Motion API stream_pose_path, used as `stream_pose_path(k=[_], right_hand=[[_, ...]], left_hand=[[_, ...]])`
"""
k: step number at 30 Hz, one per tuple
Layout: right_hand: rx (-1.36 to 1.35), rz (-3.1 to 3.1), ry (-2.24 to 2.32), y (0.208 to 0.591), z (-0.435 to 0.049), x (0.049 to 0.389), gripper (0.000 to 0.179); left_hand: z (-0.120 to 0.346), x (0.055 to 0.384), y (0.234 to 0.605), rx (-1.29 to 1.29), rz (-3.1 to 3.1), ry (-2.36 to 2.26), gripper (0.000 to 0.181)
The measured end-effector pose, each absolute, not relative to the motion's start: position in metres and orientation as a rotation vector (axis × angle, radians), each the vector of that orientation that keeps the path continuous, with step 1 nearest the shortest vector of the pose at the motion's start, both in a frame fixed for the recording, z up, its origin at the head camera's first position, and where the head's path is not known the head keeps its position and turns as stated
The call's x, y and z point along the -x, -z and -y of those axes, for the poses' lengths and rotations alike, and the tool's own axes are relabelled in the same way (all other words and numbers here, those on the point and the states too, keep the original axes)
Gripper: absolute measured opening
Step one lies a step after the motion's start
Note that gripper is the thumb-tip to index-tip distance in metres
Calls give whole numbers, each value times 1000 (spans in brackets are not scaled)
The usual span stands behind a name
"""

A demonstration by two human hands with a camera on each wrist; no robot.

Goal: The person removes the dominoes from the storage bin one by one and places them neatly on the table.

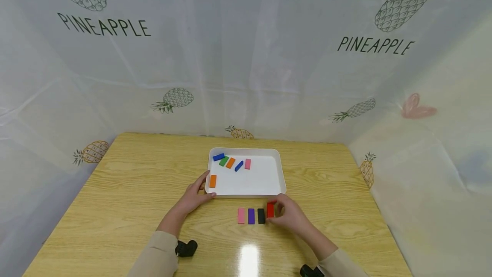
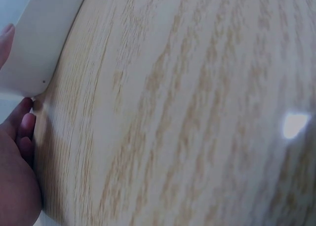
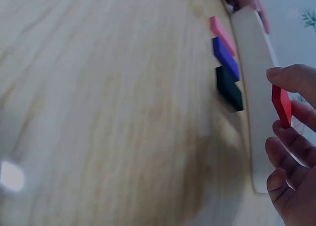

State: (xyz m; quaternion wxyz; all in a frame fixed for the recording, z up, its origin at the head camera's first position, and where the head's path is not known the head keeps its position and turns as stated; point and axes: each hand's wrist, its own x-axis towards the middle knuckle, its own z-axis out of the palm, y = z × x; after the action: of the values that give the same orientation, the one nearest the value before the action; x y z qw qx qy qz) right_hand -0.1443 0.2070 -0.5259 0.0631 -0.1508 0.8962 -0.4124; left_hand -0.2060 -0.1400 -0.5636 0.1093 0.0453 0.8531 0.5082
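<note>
My left hand (image 1: 194,196) holds the front left corner of a white tray (image 1: 246,195), thumb at the front wall and a finger along the left side. In the left wrist view, the fingers of that hand (image 2: 19,171) curl beside the tray's corner. My right hand (image 1: 290,213) pinches a red domino-like block (image 3: 282,106) between thumb and fingers. In the right wrist view it appears raised off the table. To its left, a black block (image 1: 261,216), a purple block (image 1: 251,216) and a pink block (image 1: 241,216) lie in a row before the tray.
Inside the tray are blue blocks (image 1: 218,157), a green block (image 1: 224,161), orange blocks (image 1: 213,181) and a pink block (image 1: 247,164). A wood-grain table (image 1: 153,161) carries everything. A pineapple-printed sheet (image 1: 246,54) hangs behind it and at both sides.
</note>
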Motion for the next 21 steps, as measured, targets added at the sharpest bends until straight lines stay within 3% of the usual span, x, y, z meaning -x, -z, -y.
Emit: stream_pose_path(k=[21], right_hand=[[528,-2750,1080,544,-214,141,46]], left_hand=[[139,206,562,-153,-2511,-1508,88]])
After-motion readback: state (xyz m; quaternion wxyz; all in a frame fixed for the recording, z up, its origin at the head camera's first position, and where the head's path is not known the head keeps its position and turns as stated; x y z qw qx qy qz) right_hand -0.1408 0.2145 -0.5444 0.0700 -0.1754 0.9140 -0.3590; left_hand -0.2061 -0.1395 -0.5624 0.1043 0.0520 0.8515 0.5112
